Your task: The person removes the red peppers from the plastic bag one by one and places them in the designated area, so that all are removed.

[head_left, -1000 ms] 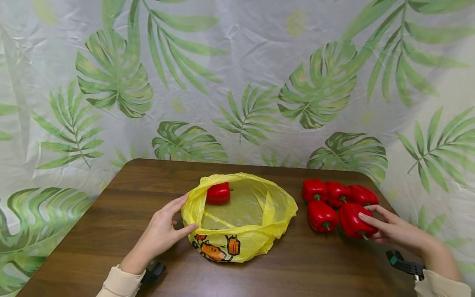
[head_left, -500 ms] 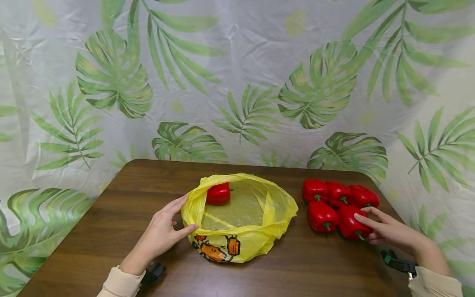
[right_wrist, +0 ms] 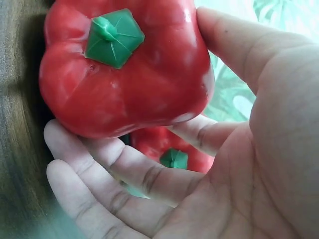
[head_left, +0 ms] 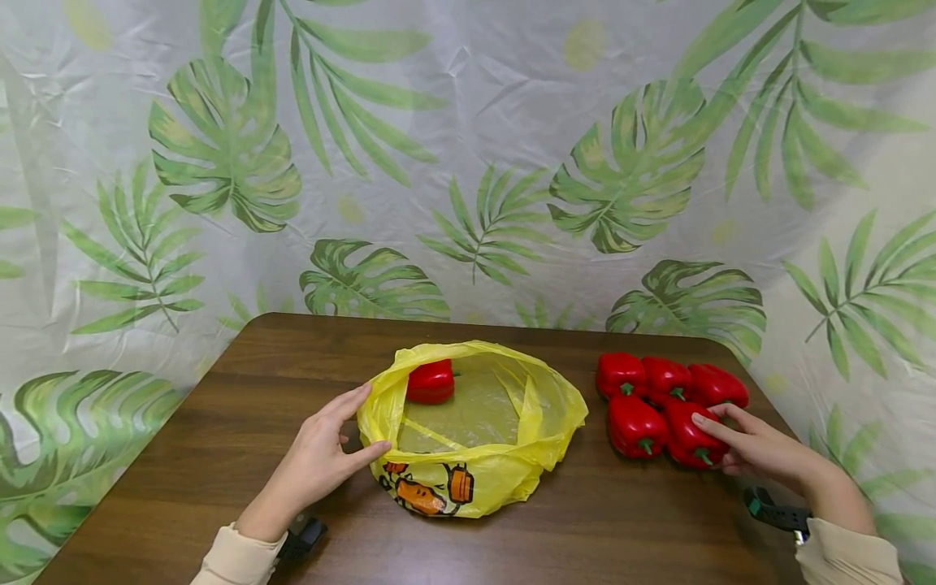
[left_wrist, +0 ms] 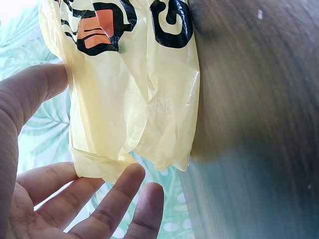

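Observation:
A yellow plastic bag [head_left: 490, 483] with an orange and black print stands with its mouth wide open at the middle of the table. One red bell pepper [head_left: 431, 383] lies inside it, at the left. My left hand [head_left: 318, 459] touches the bag's left rim with thumb and fingers spread apart. At the right, my right hand [head_left: 768, 455] holds the nearest red bell pepper [head_left: 691, 435], thumb on its upper side and fingers along its flank. Its green stem [right_wrist: 114, 37] faces the right wrist camera, and the fingertips reach low beside the table surface.
Several more glossy red bell peppers [head_left: 634, 426] sit close together in two rows at the table's right side. The dark wooden table [head_left: 241, 406] has rounded back corners. Behind it hangs a leaf-patterned curtain [head_left: 504, 146].
My right hand has shifted slightly left with the bell pepper, which now sits closer against the pepper beside it. The left hand and the bag have not moved.

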Demonstrator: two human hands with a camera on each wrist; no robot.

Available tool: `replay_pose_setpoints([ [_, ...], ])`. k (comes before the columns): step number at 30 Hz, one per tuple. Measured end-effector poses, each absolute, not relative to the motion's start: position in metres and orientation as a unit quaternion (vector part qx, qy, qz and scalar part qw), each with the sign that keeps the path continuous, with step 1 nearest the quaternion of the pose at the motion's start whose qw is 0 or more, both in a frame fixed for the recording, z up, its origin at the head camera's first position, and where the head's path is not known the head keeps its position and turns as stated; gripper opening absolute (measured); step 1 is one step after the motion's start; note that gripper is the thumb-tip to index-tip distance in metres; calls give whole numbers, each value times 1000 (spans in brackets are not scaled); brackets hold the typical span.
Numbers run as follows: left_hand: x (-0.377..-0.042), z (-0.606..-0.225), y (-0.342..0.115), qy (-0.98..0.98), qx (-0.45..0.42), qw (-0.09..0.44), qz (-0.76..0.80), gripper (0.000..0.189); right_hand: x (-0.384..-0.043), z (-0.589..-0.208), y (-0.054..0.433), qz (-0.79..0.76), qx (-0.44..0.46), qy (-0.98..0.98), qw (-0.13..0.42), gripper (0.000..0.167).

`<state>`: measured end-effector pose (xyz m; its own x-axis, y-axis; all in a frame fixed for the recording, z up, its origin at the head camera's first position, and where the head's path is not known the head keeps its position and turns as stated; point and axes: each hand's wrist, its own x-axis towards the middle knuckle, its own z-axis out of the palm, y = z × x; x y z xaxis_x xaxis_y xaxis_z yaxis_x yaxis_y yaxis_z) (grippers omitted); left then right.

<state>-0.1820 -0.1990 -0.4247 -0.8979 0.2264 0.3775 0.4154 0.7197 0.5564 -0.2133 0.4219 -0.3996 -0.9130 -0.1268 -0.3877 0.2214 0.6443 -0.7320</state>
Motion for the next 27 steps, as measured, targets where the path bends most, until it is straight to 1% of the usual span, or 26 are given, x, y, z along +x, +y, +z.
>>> replay_pose_setpoints([
  [13, -182, -424, -199, -917, -175, 144, -329, 85, -217, -397, 419, -384, 21, 903, 192, 75],
  [27, -181, -424, -198, -918, -173, 139, -330, 85, -216, -397, 419, -375, 9, 905, 201, 72],
])
